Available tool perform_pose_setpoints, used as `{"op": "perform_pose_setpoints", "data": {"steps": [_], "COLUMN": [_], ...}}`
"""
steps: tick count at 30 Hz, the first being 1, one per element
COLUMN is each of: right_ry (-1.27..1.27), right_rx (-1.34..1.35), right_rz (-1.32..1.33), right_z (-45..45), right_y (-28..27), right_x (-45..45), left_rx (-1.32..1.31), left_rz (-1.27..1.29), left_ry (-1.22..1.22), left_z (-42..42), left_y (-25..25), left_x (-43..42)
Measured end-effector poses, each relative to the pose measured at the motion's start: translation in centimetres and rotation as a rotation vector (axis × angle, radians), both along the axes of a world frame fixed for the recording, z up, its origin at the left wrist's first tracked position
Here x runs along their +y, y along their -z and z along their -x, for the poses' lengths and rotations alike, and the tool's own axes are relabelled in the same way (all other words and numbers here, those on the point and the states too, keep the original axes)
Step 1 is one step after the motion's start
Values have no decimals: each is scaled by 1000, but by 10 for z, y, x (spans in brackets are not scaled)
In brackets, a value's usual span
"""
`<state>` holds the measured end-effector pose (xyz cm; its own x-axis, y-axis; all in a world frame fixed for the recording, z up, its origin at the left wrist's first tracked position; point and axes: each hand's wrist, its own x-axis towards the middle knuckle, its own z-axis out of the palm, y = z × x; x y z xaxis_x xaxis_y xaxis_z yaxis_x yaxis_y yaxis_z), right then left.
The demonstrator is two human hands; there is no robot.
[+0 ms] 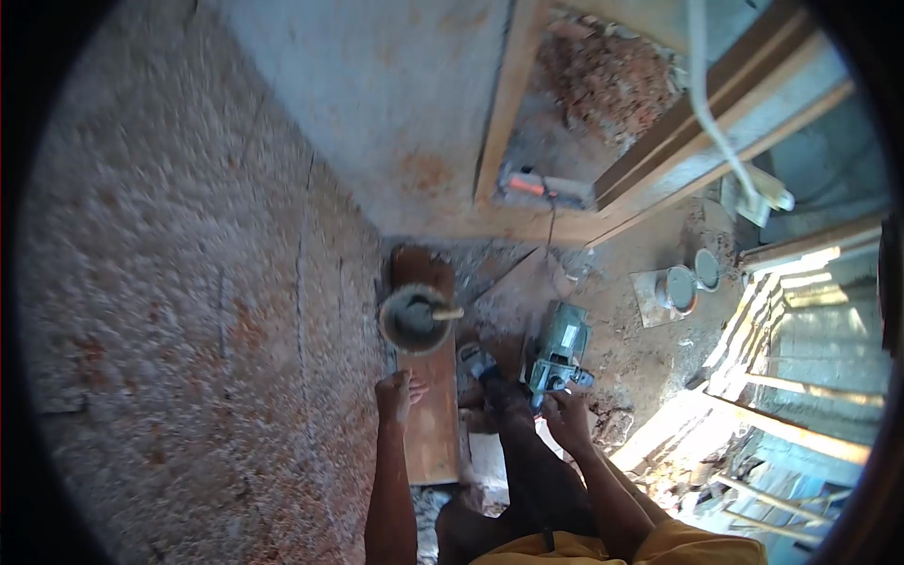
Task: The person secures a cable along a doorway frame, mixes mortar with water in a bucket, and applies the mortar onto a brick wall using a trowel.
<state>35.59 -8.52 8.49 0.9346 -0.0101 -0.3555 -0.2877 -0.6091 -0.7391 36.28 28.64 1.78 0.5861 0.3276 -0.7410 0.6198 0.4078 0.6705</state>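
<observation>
My left hand hangs in front of the rough wall, over the edge of a wooden plank. Its fingers are loosely bent and apart, with nothing visible in them. Farther along the plank stands a round bucket with grey wet mix inside and a light wooden handle sticking out over its rim. My right hand is beside my leg, its fingers half bent and apart, and nothing shows in it. Just beyond it a green machine lies on the ground; whether the hand touches it I cannot tell.
Two buckets of grey material stand at the right, one on a board. A wooden door frame crosses the back, with an orange-handled tool at its foot. Rubble lies beyond. A white cable hangs down.
</observation>
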Motion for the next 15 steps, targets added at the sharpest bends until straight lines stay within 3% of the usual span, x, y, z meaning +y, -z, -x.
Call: {"op": "perform_pose_setpoints", "data": {"steps": [1, 3, 4, 6, 10, 15], "right_ry": [29, 100, 129, 82, -80, -198], "right_rx": [7, -60, -84, -160, -592, -912], "right_rz": [-52, -153, -206, -270, -353, -554], "right_z": [-20, -50, -64, -109, -216, -283], "right_y": [-49, -87, -103, -142, -221, -408], "right_x": [23, 49, 53, 61, 80, 81], "left_rx": [-43, -158, -139, -263, -866, -1144], "left_rz": [-58, -145, -303, -379, -436, -658], "left_ry": [8, 48, 57, 43, -99, -224], "left_z": [-8, -36, -62, -99, -193, -247], "left_y": [-38, -106, -182, -241, -361, -533], "left_x": [2, 17, 6, 25, 44, 36]}}
